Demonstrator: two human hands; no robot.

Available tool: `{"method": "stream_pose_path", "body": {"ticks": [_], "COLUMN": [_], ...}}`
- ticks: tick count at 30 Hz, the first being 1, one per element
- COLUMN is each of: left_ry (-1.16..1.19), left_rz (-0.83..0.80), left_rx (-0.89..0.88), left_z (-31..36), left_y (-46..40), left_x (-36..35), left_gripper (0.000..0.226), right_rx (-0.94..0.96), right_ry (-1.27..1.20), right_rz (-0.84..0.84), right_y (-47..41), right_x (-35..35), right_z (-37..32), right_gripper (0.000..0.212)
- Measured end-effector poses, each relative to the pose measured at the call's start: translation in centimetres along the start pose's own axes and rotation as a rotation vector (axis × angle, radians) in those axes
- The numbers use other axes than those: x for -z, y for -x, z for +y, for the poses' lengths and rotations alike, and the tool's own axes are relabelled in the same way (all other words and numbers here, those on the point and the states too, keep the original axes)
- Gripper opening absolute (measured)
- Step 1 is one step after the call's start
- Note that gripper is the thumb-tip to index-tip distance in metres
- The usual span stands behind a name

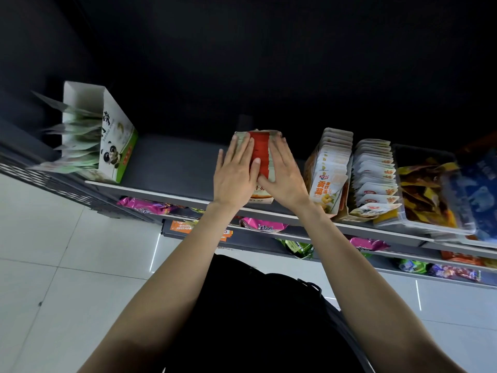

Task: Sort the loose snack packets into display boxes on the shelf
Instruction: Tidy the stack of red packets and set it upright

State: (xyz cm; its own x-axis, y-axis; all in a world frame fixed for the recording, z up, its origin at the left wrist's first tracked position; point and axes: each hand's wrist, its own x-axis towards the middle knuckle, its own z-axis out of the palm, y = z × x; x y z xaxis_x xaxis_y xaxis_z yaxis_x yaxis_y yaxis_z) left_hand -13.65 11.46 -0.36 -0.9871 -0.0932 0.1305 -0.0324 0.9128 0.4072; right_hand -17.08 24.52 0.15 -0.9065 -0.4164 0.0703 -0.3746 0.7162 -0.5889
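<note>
A display box (pixel 260 195) filled with a row of red snack packets (pixel 261 150) stands at the middle of the top shelf (pixel 172 168). My left hand (pixel 236 173) lies flat on the left side of the packets, fingers straight, thumb on the red tops. My right hand (pixel 282 173) lies flat on the right side, fingers straight. Both hands press on the packets from above. Most of the box's sides are hidden under my hands.
A panda-printed box (pixel 115 141) of green packets stands at the shelf's left end. Right of my hands stand two full boxes of white packets (pixel 329 168) (pixel 375 179), then a clear bin (pixel 430 189) of yellow-brown packets. Lower shelves hold pink and green bags (pixel 263 226).
</note>
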Motion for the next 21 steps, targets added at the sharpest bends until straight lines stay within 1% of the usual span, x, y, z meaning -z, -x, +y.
{"method": "stream_pose_path", "body": {"ticks": [3,6,7,9,11,12,15,18,20,21], "left_ry": [0.028,0.121,0.166,0.283,0.398,0.450,0.593,0.636,0.681,0.717], "left_rz": [0.050,0.048,0.041,0.032,0.027,0.027,0.045,0.059,0.067,0.084], "left_rx": [0.035,0.114,0.149,0.203,0.245,0.266,0.322,0.287,0.273,0.278], "left_z": [0.4,0.9,1.2,1.9,2.5,2.6,2.5,2.2,1.8,1.4], "left_y": [-0.1,-0.3,-0.3,-0.5,-0.6,-0.6,-0.7,-0.4,-0.2,-0.3], "left_x": [-0.1,0.0,0.1,0.1,0.1,0.1,0.3,0.5,0.6,0.7], "left_gripper": [0.061,0.056,0.057,0.060,0.063,0.064,0.062,0.055,0.052,0.051], "right_rx": [0.035,0.030,0.003,-0.106,-0.193,-0.214,-0.258,-0.282,-0.322,-0.370], "right_ry": [0.095,0.101,0.055,-0.152,-0.360,-0.420,-0.539,-0.557,-0.655,-0.724], "right_rz": [0.017,0.039,0.040,0.010,-0.031,-0.037,-0.019,0.046,0.107,0.151], "right_y": [-0.1,0.0,0.0,0.2,0.4,0.5,0.3,0.0,0.1,0.0], "right_x": [0.2,0.5,0.6,0.7,0.7,0.7,0.5,0.2,0.3,0.4], "right_z": [0.2,0.3,0.2,-0.2,-0.8,-1.1,-1.6,-1.7,-1.4,-1.4], "right_gripper": [0.075,0.077,0.078,0.080,0.078,0.076,0.072,0.067,0.059,0.054]}}
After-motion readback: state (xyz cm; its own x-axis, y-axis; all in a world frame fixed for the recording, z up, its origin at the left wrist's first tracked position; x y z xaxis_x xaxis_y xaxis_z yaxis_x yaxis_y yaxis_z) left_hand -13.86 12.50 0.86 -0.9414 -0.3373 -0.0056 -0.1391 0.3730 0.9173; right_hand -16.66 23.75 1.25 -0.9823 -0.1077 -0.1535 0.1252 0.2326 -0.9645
